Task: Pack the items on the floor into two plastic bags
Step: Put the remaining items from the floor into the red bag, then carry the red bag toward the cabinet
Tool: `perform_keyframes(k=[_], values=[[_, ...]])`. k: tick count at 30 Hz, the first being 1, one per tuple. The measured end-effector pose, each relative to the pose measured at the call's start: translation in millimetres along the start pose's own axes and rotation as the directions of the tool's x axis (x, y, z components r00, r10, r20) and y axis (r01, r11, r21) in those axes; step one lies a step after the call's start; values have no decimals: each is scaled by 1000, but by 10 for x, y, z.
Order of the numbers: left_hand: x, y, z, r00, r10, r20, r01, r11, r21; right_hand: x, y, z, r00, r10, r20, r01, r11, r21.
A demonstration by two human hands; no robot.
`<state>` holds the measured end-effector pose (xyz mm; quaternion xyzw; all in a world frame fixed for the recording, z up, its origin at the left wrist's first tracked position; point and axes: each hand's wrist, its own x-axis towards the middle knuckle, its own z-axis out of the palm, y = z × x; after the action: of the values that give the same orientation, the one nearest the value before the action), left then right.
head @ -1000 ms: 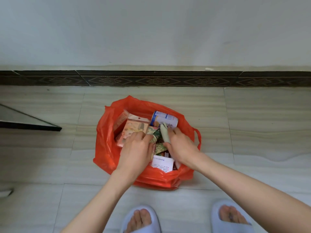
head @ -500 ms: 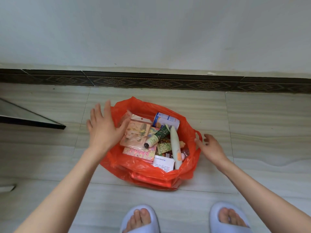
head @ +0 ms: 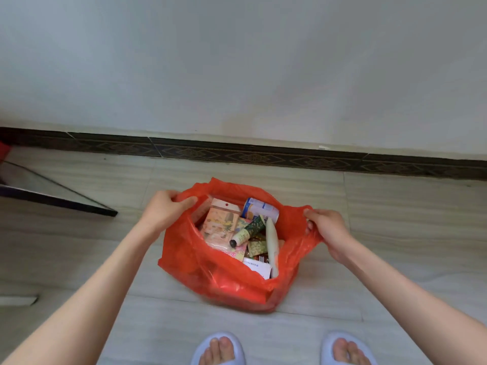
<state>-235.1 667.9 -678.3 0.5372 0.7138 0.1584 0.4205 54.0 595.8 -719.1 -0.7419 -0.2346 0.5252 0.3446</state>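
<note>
A red plastic bag (head: 210, 275) stands open on the tiled floor in front of my feet. Inside lie a pink patterned packet (head: 221, 225), a blue and white can (head: 259, 208), a green tube with a black cap (head: 249, 229), a long white tube (head: 271, 243) and a white box (head: 259, 268). My left hand (head: 166, 209) grips the bag's left rim. My right hand (head: 326, 230) grips the right handle. Both hold the mouth spread wide.
A dark-framed glass panel (head: 52, 196) lies on the floor at the left. A dark patterned skirting (head: 263, 155) runs along the white wall behind the bag. My feet in pale blue slippers (head: 218, 349) stand just below the bag. A red scrap shows at the far left edge.
A second ago both hands were inside the bag on the items. They came out to the sides with fingers spread, and now each has closed on one side of the bag's rim.
</note>
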Motion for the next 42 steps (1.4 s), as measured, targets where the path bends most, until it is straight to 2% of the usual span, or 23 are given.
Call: perform_keyframes(k=[5, 10, 12, 14, 16, 18, 20, 21, 23, 25, 29, 31, 34, 37, 40, 42], values=[[-326, 323, -335, 955, 250, -160, -231, 965, 128, -366, -953, -3, 955, -295, 43, 293, 955, 52], [-829, 453, -551, 862, 482, -157, -414, 849, 329, -926, -1263, -124, 932, -355, 68, 351, 934, 68], [-992, 430, -655, 831, 539, -137, -463, 807, 367, -1115, -1329, -168, 925, -372, 73, 368, 927, 69], [-1125, 396, -724, 831, 548, -95, -473, 787, 396, -1298, -1362, -152, 913, -393, 110, 391, 920, 37], [-1222, 311, -725, 888, 460, -10, -426, 831, 357, -1455, -1339, -85, 907, -387, 164, 399, 916, -42], [-1239, 188, -700, 957, 286, 52, -289, 922, 256, -1571, -1294, -31, 915, -351, 199, 377, 919, -113], [-1218, 85, -677, 992, 105, 71, -106, 994, 17, -1653, -1279, -20, 927, -308, 215, 340, 931, -130], [-1195, 51, -667, 996, 27, 89, -13, 989, -150, -1677, -1283, -28, 932, -284, 224, 318, 939, -130], [-1123, 17, -643, 991, -77, 110, 117, 900, -421, -1709, -1295, -52, 933, -229, 276, 280, 946, -161], [-1030, 31, -625, 993, -106, 57, 120, 850, -512, -1697, -1301, -82, 922, -174, 347, 256, 944, -209], [-771, 216, -640, 993, -112, -20, 71, 750, -657, -1524, -1342, -184, 910, -80, 407, 172, 966, -194], [-555, 321, -658, 990, -142, 22, 117, 704, -701, -1379, -1361, -228, 892, -57, 449, 172, 961, -219], [-235, 470, -610, 969, -159, 190, 248, 630, -736, -1075, -1326, -276, 854, -50, 517, 228, 930, -287], [-73, 613, -459, 897, -244, 368, 431, 664, -611, -838, -1355, -288, 864, -6, 503, 186, 933, -309], [-173, 680, -377, 835, -349, 426, 537, 687, -490, -846, -1384, -322, 900, 20, 435, 131, 940, -314], [-278, 781, -451, 810, -403, 427, 569, 716, -403, -972, -1467, -366, 907, 111, 406, 37, 940, -340]])
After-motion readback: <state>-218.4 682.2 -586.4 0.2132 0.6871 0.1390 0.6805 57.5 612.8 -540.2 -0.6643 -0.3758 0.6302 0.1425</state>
